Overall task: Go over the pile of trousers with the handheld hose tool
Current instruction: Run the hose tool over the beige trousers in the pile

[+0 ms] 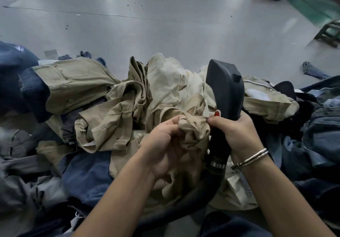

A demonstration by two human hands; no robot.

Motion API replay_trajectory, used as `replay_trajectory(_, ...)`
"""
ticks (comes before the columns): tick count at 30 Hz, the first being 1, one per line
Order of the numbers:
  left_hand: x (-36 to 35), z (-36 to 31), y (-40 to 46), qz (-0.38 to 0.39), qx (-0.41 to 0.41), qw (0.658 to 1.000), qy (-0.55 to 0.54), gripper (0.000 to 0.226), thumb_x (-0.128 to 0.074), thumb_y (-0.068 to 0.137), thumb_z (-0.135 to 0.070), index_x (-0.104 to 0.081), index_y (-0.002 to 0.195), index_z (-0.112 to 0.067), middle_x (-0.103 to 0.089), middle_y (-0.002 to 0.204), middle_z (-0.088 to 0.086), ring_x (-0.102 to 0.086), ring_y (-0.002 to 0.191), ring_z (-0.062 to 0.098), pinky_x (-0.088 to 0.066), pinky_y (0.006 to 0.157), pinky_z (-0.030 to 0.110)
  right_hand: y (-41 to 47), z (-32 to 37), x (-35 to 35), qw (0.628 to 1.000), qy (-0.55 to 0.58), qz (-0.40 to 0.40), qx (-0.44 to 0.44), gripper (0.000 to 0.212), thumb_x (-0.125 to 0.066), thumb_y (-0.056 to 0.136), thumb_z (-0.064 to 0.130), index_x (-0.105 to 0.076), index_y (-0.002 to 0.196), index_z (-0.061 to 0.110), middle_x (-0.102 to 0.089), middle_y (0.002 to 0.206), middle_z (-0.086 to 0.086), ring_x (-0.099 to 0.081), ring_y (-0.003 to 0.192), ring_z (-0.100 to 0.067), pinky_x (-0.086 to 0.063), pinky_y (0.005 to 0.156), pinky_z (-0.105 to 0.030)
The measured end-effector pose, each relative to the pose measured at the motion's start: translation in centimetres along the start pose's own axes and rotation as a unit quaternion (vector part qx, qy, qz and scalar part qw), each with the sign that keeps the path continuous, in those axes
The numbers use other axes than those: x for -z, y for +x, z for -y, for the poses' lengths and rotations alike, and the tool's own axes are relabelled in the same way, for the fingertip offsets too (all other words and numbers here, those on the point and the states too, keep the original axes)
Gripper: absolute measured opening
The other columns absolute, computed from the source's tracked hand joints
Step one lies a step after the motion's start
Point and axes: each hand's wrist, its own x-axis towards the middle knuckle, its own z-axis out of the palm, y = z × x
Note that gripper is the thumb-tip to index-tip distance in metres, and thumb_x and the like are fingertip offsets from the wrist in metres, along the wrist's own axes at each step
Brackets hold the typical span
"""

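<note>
In the middle of the pile of trousers [114, 108], heaped on the grey floor [165, 16], I note my left hand [165, 141] bunching a fold of khaki cloth [195, 128], fingers curled round it. My right hand [239, 132] grips the handle of the black hose tool [225, 88], thumb also pinching the cloth. The ribbed hose [202, 190] runs down beneath my wrists.

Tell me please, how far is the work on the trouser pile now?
Nothing shows which trousers are already done. In hand: the left hand bunches khaki fabric while the right hand grips the black hose tool, its head raised above the pile. The surrounding khaki and denim trousers seemingly remain.
</note>
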Motion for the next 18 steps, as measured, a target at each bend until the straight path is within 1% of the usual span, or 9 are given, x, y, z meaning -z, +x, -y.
replay_trajectory(2, -0.1, 0.3, -0.1, 0.034, -0.003, 0.997, -0.066, 0.028, -0.047, 0.064, -0.002, -0.066, 0.084, 0.000, -0.066, 0.077, 0.015, -0.063, 0.067, 0.021, -0.055, 0.066, 0.029, 0.1, -0.1, -0.4, 1.000, -0.007, -0.018, 0.023, 0.029, -0.068, 0.074, -0.011, -0.060, 0.061, 0.014, -0.059, 0.054, 0.003, -0.057, 0.052, -0.010, -0.047, 0.050, -0.024)
replay_trajectory(4, 0.1, 0.1, -0.2, 0.078, -0.007, 0.992, -0.102, 0.033, -0.047, 0.064, -0.008, -0.070, 0.085, 0.000, -0.067, 0.082, 0.016, -0.064, 0.074, 0.024, -0.054, 0.073, 0.031, 0.2, -0.6, -0.6, 0.999, -0.021, -0.029, 0.029, 0.021, -0.069, 0.073, -0.008, -0.058, 0.069, 0.010, -0.058, 0.062, -0.004, -0.056, 0.060, -0.016, -0.047, 0.057, -0.029)
replay_trajectory(6, 0.1, 0.1, -0.5, 0.105, -0.025, 0.992, -0.071, 0.029, -0.052, 0.066, -0.010, -0.071, 0.087, -0.003, -0.067, 0.083, 0.015, -0.063, 0.074, 0.023, -0.052, 0.073, 0.032, 0.3, -1.3, -0.7, 0.999, -0.034, -0.023, 0.021, 0.017, -0.070, 0.073, -0.005, -0.060, 0.074, 0.009, -0.060, 0.064, -0.003, -0.057, 0.064, -0.018, -0.046, 0.062, -0.032)
replay_trajectory(9, -0.2, 0.6, -0.4, 0.071, -0.068, 0.995, 0.036, 0.019, -0.059, 0.068, -0.003, -0.064, 0.087, -0.005, -0.062, 0.074, 0.011, -0.061, 0.067, 0.019, -0.051, 0.065, 0.028, 0.3, -1.9, -0.9, 0.999, -0.043, 0.029, 0.001, 0.017, -0.070, 0.075, -0.006, -0.064, 0.080, 0.010, -0.066, 0.061, 0.004, -0.062, 0.063, -0.010, -0.050, 0.060, -0.027)
replay_trajectory(12, -0.2, 0.4, -0.3, 0.046, -0.094, 0.993, 0.051, 0.021, -0.056, 0.071, -0.002, -0.057, 0.092, -0.004, -0.063, 0.076, 0.012, -0.064, 0.069, 0.019, -0.054, 0.066, 0.028, 0.1, -1.2, -0.5, 0.998, -0.041, 0.056, -0.008, 0.019, -0.074, 0.072, -0.003, -0.063, 0.074, 0.012, -0.065, 0.056, 0.004, -0.062, 0.055, -0.007, -0.049, 0.052, -0.022)
replay_trajectory(14, 0.3, -0.4, -0.3, 0.032, -0.123, 0.991, 0.051, 0.022, -0.056, 0.072, -0.001, -0.055, 0.093, -0.004, -0.063, 0.078, 0.013, -0.063, 0.071, 0.021, -0.055, 0.066, 0.028, -0.4, 0.2, 0.5, 0.998, -0.006, 0.062, -0.021, 0.022, -0.081, 0.063, 0.008, -0.060, 0.071, 0.010, -0.060, 0.052, 0.001, -0.059, 0.047, -0.011, -0.049, 0.046, -0.023)
replay_trajectory(16, 0.7, -1.1, -0.4, 0.010, -0.152, 0.986, 0.062, 0.020, -0.055, 0.071, 0.000, -0.053, 0.090, -0.007, -0.061, 0.077, 0.011, -0.061, 0.070, 0.019, -0.055, 0.064, 0.027, -1.4, 2.1, 2.0, 0.996, -0.001, 0.082, -0.029, 0.037, -0.085, 0.049, 0.019, -0.061, 0.074, 0.007, -0.058, 0.052, -0.002, -0.058, 0.045, -0.015, -0.049, 0.044, -0.025)
replay_trajectory(17, 0.8, -1.3, -0.4, 0.004, -0.161, 0.985, 0.067, 0.020, -0.055, 0.071, 0.000, -0.052, 0.089, -0.008, -0.060, 0.076, 0.009, -0.061, 0.069, 0.018, -0.055, 0.064, 0.026, -2.0, 3.0, 2.7, 0.994, -0.017, 0.105, -0.029, 0.039, -0.088, 0.045, 0.014, -0.061, 0.072, 0.006, -0.058, 0.052, -0.006, -0.058, 0.045, -0.018, -0.049, 0.043, -0.026)
replay_trajectory(18, 1.0, -1.4, -0.5, 0.000, -0.167, 0.983, 0.072, 0.021, -0.055, 0.071, 0.001, -0.052, 0.089, -0.010, -0.061, 0.076, 0.008, -0.062, 0.069, 0.017, -0.055, 0.064, 0.026, -2.9, 3.8, 3.3, 0.990, -0.034, 0.134, -0.032, 0.032, -0.086, 0.049, 0.007, -0.061, 0.069, 0.004, -0.057, 0.053, -0.010, -0.057, 0.045, -0.022, -0.049, 0.042, -0.028)
